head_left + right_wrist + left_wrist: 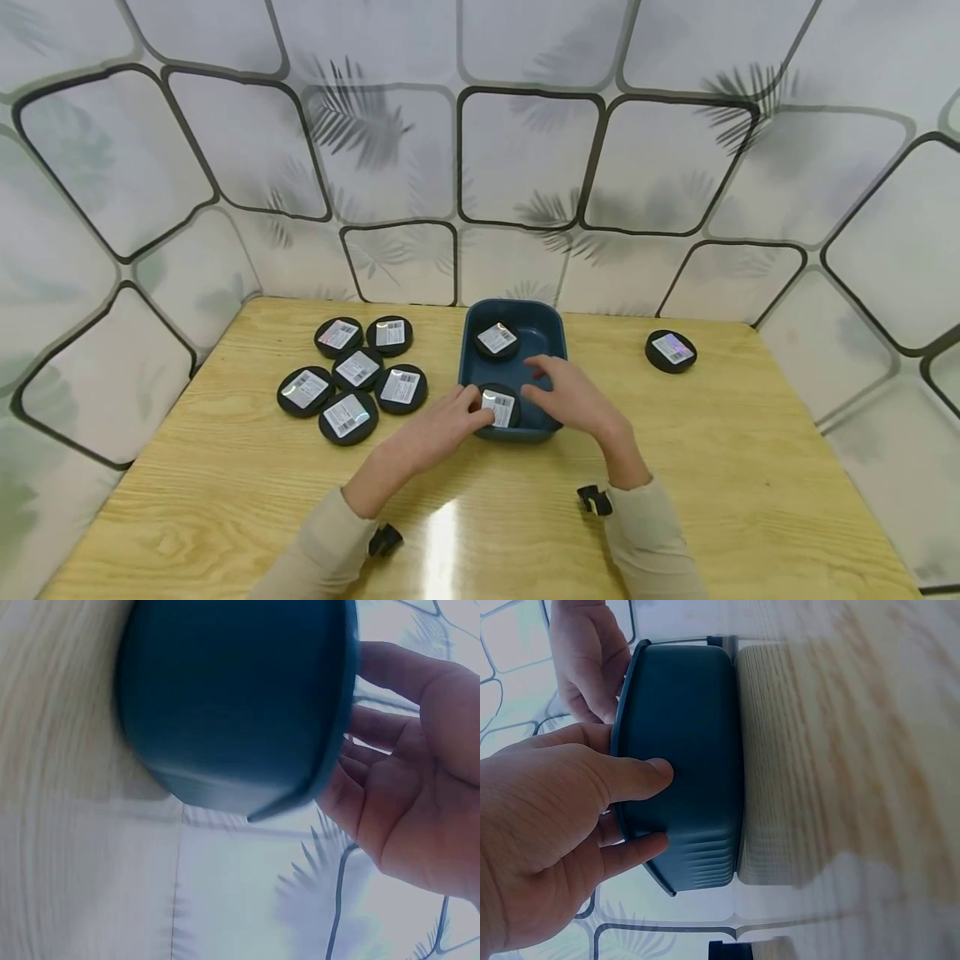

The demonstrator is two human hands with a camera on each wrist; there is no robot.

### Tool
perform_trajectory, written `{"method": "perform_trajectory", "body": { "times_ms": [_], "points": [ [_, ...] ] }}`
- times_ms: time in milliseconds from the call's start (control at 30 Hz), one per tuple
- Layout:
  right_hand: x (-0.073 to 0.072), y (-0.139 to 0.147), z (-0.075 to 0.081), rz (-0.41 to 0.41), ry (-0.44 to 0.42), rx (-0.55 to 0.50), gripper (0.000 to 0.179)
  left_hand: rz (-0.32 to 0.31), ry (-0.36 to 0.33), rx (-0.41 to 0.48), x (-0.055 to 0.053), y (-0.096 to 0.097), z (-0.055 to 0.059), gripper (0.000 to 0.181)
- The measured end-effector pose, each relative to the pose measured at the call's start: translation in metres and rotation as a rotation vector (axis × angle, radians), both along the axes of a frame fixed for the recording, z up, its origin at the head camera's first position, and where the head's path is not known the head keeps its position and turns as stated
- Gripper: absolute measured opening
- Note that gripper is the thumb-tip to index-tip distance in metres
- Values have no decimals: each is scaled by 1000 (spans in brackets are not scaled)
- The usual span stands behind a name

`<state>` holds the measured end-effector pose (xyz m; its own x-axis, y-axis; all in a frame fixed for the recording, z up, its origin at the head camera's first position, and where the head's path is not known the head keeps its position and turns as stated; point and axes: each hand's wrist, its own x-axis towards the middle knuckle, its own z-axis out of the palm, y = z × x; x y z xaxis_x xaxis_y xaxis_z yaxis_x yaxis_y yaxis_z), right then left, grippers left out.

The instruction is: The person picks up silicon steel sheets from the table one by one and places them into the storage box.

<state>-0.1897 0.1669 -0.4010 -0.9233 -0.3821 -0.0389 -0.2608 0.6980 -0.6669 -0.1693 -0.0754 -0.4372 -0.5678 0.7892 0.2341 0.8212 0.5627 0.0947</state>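
A dark blue bin point(553, 333) stands on the table, holding two round black discs with white barcode labels. The far disc point(497, 340) lies in its upper left part, the near disc point(501, 406) at its lower left. My left hand point(442, 423) reaches over the bin's near left corner, fingertips at the near disc's left edge. In the left wrist view, its thumb point(649, 778) overlaps the bin's outer wall, and the rim hides other fingertips. My right hand point(573, 396) hovers over the right rim, thumb and index finger apart, holding nothing.
Several more black discs point(358, 367) lie grouped on the table left of the bin. One single disc point(671, 351) lies far to the right. The table point(735, 467) meets a patterned fabric wall point(517, 158) at the back and sides.
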Motion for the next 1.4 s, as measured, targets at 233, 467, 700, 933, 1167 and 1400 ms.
{"method": "perform_trajectory", "body": {
  "times_ms": [233,467,700,933,1167,1400],
  "points": [
    [0,12,3,-36,69,-41,43,14,-42,4,1,-3,-2,22],
    [1,19,7,-87,87,-83,48,25,-42,18,2,-5,-3,22],
    [-1,35,7,-130,133,-88,47,18,-21,26,1,-6,-3,23],
    [-3,50,7,-180,141,-57,47,7,-17,30,0,-5,-2,22],
    [-1,53,6,-190,137,-44,47,4,-15,14,1,-3,-1,22],
    [0,55,8,-184,145,-47,47,7,-14,1,-1,-1,-1,23]
  ]
}}
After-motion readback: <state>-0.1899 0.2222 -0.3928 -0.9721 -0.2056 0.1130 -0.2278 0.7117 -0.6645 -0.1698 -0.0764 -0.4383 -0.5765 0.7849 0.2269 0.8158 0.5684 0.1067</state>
